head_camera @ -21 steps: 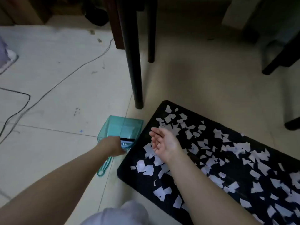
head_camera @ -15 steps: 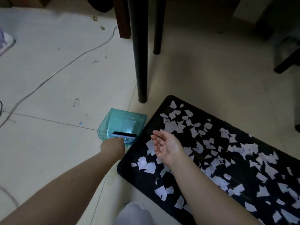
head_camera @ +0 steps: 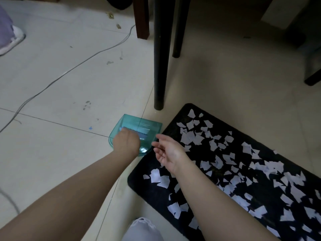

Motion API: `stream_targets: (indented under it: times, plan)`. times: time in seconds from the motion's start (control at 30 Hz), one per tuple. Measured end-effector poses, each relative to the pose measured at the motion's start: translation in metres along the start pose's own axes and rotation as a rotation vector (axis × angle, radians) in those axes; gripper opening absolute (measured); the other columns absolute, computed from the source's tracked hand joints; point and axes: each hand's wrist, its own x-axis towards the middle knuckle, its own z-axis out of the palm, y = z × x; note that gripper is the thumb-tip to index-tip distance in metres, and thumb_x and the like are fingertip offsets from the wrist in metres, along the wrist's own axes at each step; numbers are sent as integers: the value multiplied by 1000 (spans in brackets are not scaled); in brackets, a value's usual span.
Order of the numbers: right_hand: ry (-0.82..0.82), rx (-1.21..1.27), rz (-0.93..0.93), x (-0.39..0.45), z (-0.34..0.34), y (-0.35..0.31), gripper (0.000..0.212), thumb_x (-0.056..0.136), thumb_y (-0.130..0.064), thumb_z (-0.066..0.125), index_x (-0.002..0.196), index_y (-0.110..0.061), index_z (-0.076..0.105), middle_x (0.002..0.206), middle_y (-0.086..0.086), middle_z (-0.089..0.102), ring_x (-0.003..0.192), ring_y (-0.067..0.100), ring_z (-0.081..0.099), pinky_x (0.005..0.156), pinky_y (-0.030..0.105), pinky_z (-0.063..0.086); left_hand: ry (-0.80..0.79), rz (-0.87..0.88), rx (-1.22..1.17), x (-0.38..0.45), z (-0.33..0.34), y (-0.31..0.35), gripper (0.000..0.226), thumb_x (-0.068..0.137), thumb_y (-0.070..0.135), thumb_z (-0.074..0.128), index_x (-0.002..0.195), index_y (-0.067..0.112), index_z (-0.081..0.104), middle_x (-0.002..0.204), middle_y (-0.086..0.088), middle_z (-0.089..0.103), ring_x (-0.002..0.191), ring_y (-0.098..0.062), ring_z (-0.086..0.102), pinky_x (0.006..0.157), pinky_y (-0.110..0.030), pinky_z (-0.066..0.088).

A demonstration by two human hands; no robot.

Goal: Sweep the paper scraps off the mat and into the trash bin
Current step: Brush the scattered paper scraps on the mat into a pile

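A black mat [head_camera: 257, 150] lies on the tiled floor at the right, strewn with several white paper scraps [head_camera: 191, 138]. Just off its far left corner sits a clear teal dustpan [head_camera: 147, 125] with a small brush [head_camera: 143, 134] inside. My left hand [head_camera: 126, 143] rests over the dustpan, its fingers curled down on the brush and hiding most of it. My right hand [head_camera: 168, 152] hovers over the mat's left edge, palm turned inward, fingers apart and holding nothing. No trash bin is in view.
A black table leg [head_camera: 160, 66] stands just beyond the dustpan and mat corner, with more dark legs [head_camera: 143, 18] behind it. A grey cable [head_camera: 69, 71] runs across the floor at the left. My knee [head_camera: 142, 230] shows at the bottom.
My left hand has slid forward from the dustpan's near edge onto the brush inside it. My right hand has drifted slightly left, still open. The view has tilted down a little.
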Motion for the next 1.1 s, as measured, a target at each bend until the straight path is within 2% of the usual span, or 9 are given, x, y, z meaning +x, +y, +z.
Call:
stream_targets:
  times: [0.1, 0.17, 0.3, 0.43, 0.5, 0.63, 0.8, 0.97, 1.1]
  plan:
    - [18, -218, -178, 4, 3, -6, 50, 92, 1, 45, 134, -28, 45, 105, 7, 57, 70, 6, 55, 62, 17, 48, 29, 20, -45, -2, -15, 9, 38, 89, 5, 53, 127, 5, 52, 131, -14, 47, 112, -26, 59, 89, -31, 49]
    - [106, -623, -415, 6, -5, -9, 61, 89, 2, 49, 141, -30, 38, 116, 4, 48, 80, 3, 51, 70, 14, 46, 55, 88, -78, -3, -22, 19, 39, 88, 4, 54, 128, 5, 51, 128, -13, 48, 112, -27, 59, 88, -32, 49]
    - [373, -1357, -765, 10, -30, -20, 59, 87, -14, 59, 137, -37, 37, 137, 8, 30, 109, 22, 48, 82, 33, 49, 163, 336, -111, -5, -33, 42, 43, 91, 4, 49, 134, 4, 44, 127, -14, 48, 108, -28, 59, 75, -32, 46]
    - [452, -1625, -859, 13, -47, -28, 42, 91, -34, 54, 132, -30, 45, 113, 12, 46, 90, 27, 53, 56, 31, 39, 248, 477, -160, -5, -35, 59, 38, 92, 4, 47, 130, 4, 47, 117, -15, 51, 98, -31, 60, 65, -31, 38]
    - [490, -1647, -882, 18, -53, -29, 35, 92, -35, 52, 125, -23, 52, 99, 13, 53, 72, 28, 56, 48, 26, 28, 261, 537, -181, -2, -28, 63, 32, 91, 3, 48, 123, 5, 51, 114, -14, 51, 94, -29, 59, 64, -30, 38]
    - [583, -1678, -944, 30, -63, -13, 24, 71, -21, 79, 91, -13, 68, 71, 10, 58, 39, 21, 48, 39, 15, 15, 290, 638, -281, 4, -11, 65, 32, 92, 5, 48, 124, 9, 51, 112, -10, 54, 95, -26, 59, 62, -29, 36]
    - [636, -1323, -749, 32, -77, 5, 21, 94, -24, 51, 95, -6, 63, 82, 12, 59, 62, 27, 57, 50, 27, 34, 264, 593, -363, 2, 11, 69, 56, 91, 6, 51, 143, 9, 30, 114, -12, 59, 92, -29, 61, 64, -34, 44]
    - [662, -726, -535, 30, -82, 21, 37, 95, -27, 51, 62, -11, 46, 57, 1, 51, 51, 14, 49, 45, 24, 36, 46, 580, -148, -4, 46, 61, 37, 84, -2, 49, 120, 6, 52, 113, -13, 55, 98, -31, 60, 67, -35, 44]
    - [567, -557, -467, 28, -69, 37, 6, 87, -18, 60, 87, -12, 60, 77, 5, 68, 68, 19, 65, 66, 31, 55, -109, 515, -112, -3, 74, 52, 31, 86, -1, 48, 116, 3, 52, 118, -16, 57, 107, -32, 60, 82, -36, 48]
